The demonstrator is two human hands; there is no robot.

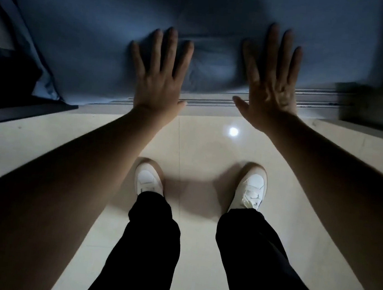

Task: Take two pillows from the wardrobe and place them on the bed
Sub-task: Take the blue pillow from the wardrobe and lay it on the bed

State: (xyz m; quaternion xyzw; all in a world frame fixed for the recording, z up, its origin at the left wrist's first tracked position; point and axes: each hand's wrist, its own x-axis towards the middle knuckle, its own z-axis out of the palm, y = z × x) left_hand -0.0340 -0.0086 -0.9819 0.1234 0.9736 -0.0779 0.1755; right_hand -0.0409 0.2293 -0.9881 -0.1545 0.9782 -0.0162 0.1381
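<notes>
While both hands spread flat, blue fabric [198, 27] lies beyond fingers [168, 45].

hands: 2 – left hand [161, 75], right hand [271, 87] | white shoes [149, 178]: 2 | blue fabric [128, 20]: 1

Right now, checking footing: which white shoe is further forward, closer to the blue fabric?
The right shoe; its toe sits nearer the blue fabric than the left shoe.

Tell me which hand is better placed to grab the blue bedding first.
Left, narrowly. The left hand lies flat over the blue bedding, fingers spread, while the right hand hangs near its lower edge, partly above the metal track. Both are open.
</notes>
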